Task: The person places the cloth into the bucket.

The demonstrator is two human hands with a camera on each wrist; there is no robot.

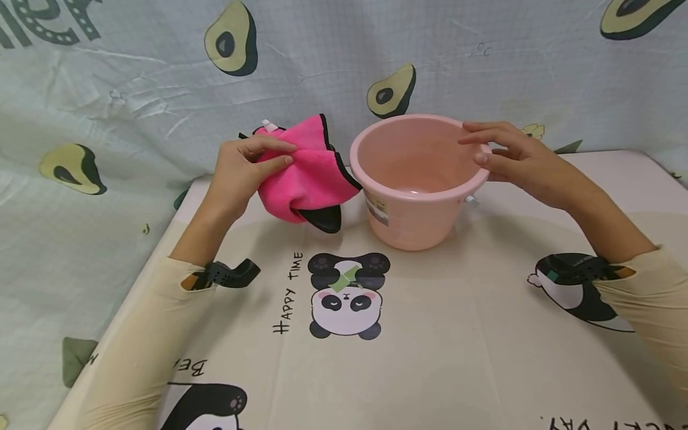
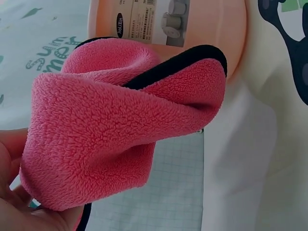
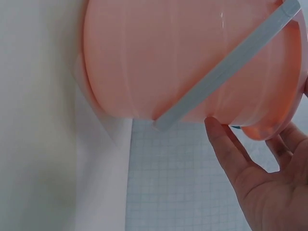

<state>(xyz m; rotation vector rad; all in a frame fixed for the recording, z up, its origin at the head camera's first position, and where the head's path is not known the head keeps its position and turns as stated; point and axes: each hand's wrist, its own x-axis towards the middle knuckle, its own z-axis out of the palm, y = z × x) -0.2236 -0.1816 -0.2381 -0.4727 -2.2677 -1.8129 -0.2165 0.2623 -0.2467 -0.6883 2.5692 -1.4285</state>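
Left hand point(image 1: 243, 168): raised over the counter point(image 1: 430, 364), thumb and fingers pinching a folded pink cloth point(image 1: 309, 179).
Right hand point(image 1: 520, 154): reaches in at the bucket point(image 1: 416, 221), fingers lightly bent on both sides of the rim and holding it; how firmly, the pictures cannot tell.
Forearms: both stretch forward in beige sleeves point(image 1: 137, 358), a black device point(image 1: 233, 273) showing at the left cuff.
Pink cloth: fleecy, bright and crumpled, edged in black, with a white tag at its upper end and a dark flap below; it hangs just left of the bucket.
Bucket: pale pink plastic, upright on the panda-printed counter before an avocado-patterned sheet point(image 1: 150, 119), a pale grey handle point(image 3: 228, 65) slanting across its side.
Hard to see: several left fingertips vanish behind the fabric; whether the cloth's corner touches the bucket is unclear; the bucket's label point(image 2: 139, 19) is cut off in the left wrist view.
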